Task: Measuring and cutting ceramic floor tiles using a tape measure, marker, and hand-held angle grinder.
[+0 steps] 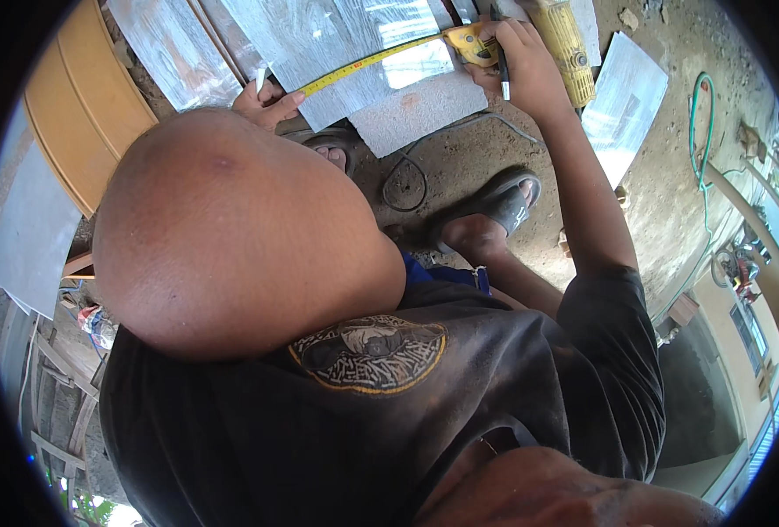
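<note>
A yellow tape measure (470, 44) is in my right hand (534, 70), its case under the thumb and fingers. A dark pen or marker with a pale tip (504, 81) also sticks out from that hand. The yellow blade (372, 60) runs out across a grey wood-look tile (319, 44). My left hand (269, 104) pinches the blade's end at the tile's near left edge. Something small and white (260, 81) pokes up between the left fingers; its kind is unclear. Beneath the tile lies a rough grey slab (420, 110).
A yellow power tool (567, 57), perhaps a grinder, lies right of my right hand. A black cord (405, 180) loops near my sandalled foot (499, 206). More tiles (627, 97) lie right; a tan curved panel (86, 101) stands left. A green hose (695, 132) crosses the dirt.
</note>
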Demonstrator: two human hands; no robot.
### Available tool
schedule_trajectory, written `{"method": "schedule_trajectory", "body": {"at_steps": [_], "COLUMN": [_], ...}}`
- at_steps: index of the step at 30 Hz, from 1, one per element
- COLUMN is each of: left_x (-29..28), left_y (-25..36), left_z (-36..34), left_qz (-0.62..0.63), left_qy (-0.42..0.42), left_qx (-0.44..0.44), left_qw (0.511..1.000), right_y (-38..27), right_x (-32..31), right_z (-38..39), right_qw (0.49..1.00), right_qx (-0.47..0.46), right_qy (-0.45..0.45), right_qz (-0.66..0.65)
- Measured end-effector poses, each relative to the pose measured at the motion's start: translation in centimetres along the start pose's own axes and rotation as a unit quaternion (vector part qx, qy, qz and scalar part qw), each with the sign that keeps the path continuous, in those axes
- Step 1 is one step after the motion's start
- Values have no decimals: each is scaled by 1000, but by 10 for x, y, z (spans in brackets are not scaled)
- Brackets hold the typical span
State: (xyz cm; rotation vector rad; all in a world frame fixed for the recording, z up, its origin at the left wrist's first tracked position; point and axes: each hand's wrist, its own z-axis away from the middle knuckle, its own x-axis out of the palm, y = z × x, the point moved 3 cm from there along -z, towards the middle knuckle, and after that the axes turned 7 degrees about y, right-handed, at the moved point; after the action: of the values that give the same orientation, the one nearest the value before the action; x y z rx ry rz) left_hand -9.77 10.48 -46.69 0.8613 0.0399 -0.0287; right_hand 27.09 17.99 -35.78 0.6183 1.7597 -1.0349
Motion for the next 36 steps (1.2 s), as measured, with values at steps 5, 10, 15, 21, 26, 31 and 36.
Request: {"method": "schedule_trajectory", "body": {"at_steps": [5,10,15,21,26,31,36], "left_x": [-3,-1,-1,-6,-7,-4,-3], "left_y": [0,5,12,7,5,3,1], "left_z": [0,1,5,-2,-3,0,15], "left_qz": [-33,-39,-80,-164,-140,-48,-92], "left_qy": [3,4,16,36,47,9,60], "left_qx": [20,9,43,66,86,58,19], "left_qw": [999,999,996,984,985,997,994], "right_y": [-6,-11,-21,-40,-52,-46,-38], "right_x": [-7,-6,3,25,67,100,120], "right_z": [-24,-37,-15,34,57,56,64], "right_qw": [1000,997,995,939,773,755,806], "right_qx": [-2,15,-68,115,343,334,276], "right_qy": [-3,-45,70,203,235,288,306], "right_qz": [0,54,1,-253,-478,-486,-426]}}
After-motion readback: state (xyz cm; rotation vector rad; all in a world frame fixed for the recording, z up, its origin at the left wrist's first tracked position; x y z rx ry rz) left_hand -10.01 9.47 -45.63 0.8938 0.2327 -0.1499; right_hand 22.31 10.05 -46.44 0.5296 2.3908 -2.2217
